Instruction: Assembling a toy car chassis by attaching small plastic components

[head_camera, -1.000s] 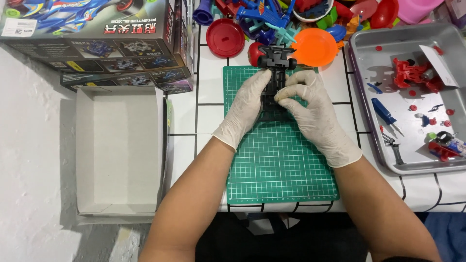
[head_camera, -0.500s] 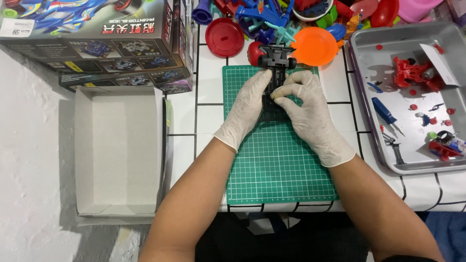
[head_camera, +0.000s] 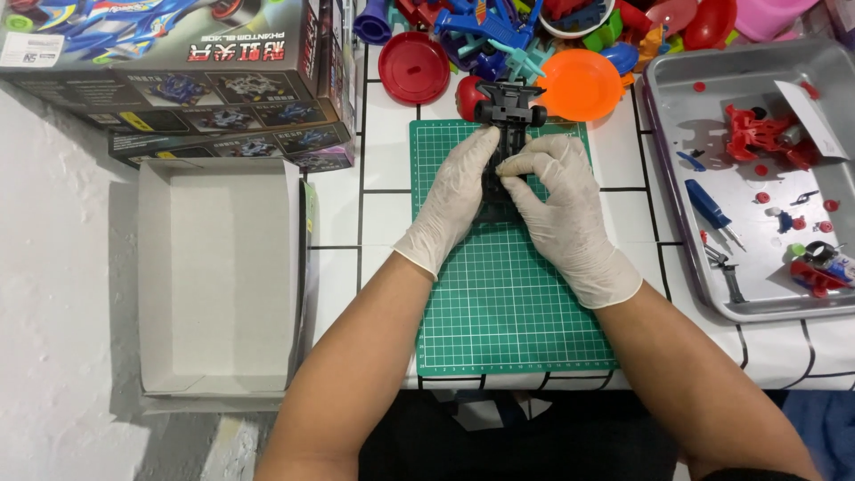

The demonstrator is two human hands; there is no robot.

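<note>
Two gloved hands are working one black toy-car chassis (head_camera: 508, 134) on the green cutting mat (head_camera: 512, 312): left hand (head_camera: 454, 200) bracing its side, right hand (head_camera: 557, 200) pinching its middle. Wheels are on; one red body piece (head_camera: 757, 134), one blue screwdriver (head_camera: 708, 207), about nine loose red bits are waiting in the metal tray (head_camera: 757, 298).

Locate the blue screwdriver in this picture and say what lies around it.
In the head view the blue screwdriver lies in the metal tray on the right, below the red parts frame and right of the right hand.
</note>
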